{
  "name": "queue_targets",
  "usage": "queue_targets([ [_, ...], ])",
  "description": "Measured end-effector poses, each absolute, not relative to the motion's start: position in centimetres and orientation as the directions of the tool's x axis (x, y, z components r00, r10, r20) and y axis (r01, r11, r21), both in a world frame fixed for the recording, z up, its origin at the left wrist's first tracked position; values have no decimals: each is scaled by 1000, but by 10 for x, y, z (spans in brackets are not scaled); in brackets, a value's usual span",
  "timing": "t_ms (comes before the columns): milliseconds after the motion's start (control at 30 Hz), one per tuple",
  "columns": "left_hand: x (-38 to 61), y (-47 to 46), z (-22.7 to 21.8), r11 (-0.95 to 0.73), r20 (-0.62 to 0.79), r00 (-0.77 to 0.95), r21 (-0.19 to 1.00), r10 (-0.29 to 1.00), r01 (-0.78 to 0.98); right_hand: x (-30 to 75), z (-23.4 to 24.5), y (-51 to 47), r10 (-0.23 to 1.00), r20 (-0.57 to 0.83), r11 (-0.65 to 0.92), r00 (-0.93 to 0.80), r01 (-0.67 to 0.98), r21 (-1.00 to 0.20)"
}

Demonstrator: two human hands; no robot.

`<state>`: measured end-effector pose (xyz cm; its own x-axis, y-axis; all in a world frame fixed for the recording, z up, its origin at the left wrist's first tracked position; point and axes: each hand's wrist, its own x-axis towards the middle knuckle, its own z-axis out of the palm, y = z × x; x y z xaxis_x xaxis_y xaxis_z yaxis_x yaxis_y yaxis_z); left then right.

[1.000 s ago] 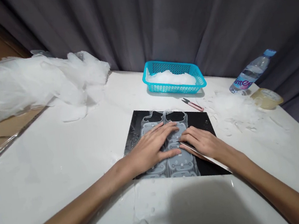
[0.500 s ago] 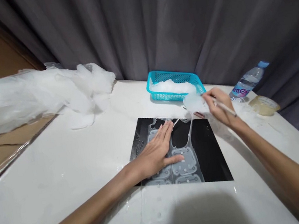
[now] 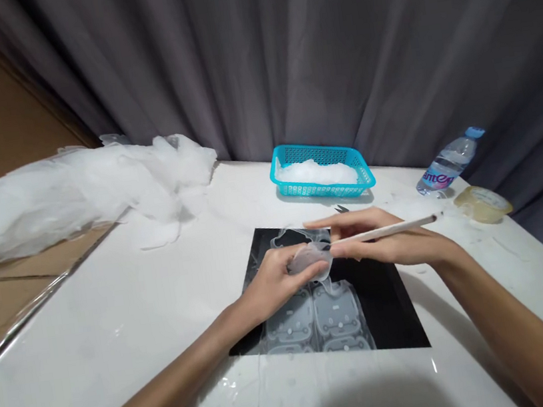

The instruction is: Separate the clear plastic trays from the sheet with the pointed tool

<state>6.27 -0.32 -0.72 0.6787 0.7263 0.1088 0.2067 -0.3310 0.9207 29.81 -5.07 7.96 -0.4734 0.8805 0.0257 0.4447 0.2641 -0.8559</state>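
Observation:
Between the thumb and fingers of my left hand (image 3: pixel 270 288) is a soft, translucent whitish piece (image 3: pixel 310 263), held over the black sheet (image 3: pixel 385 309). My right hand (image 3: pixel 388 241) grips a thin pale stick-like tool (image 3: pixel 406 226) with a dark end. Its fingers are at the piece's right edge, index finger stretched out; whether they also pinch the piece is unclear. Below lies a clear, rubbery sheet with moulded rounded-rectangle shapes (image 3: pixel 337 312), partly on the black sheet and partly on the table. A thin clear strip hangs beneath the piece.
A turquoise basket (image 3: pixel 300 191) with white material (image 3: pixel 318 173) stands at the back. To its right are a water bottle (image 3: pixel 448 165) and a yellowish tub (image 3: pixel 484 204). Dark pointed tips (image 3: pixel 341 208) lie before the basket. Crumpled white sheets (image 3: pixel 88 195) and cardboard (image 3: pixel 51 258) occupy the left.
My left hand has gone from lying flat on the moulded sheet to holding the translucent piece. My right hand has come left and nearer, bringing the piece from beside the basket.

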Motion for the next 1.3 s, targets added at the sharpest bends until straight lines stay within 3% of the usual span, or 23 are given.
queue_targets([
  [167,63,-3,-3,-61,4,607,995,795,73,301,58,-47,941,276,337,-194,547,-766],
  [367,64,1,-10,62,-39,546,998,837,-25,291,30,-46,886,235,441,-400,566,-697],
  [533,65,3,-14,103,-72,507,994,859,-34,291,26,-43,875,232,451,-425,543,-708],
  [700,66,2,-11,107,-75,537,994,840,-30,294,24,-43,889,174,396,-423,522,-755],
  [967,63,2,-10,-7,-86,591,988,802,153,287,15,-45,878,120,363,-463,481,-798],
  [1133,65,2,-14,-66,-59,599,981,799,185,287,7,-42,887,131,369,-442,511,-776],
  [1233,50,22,-2,-135,35,420,968,907,210,302,5,-37,880,155,423,-448,595,-683],
  [1300,35,40,11,-179,150,166,968,975,176,318,6,-33,900,169,415,-402,671,-614],
])
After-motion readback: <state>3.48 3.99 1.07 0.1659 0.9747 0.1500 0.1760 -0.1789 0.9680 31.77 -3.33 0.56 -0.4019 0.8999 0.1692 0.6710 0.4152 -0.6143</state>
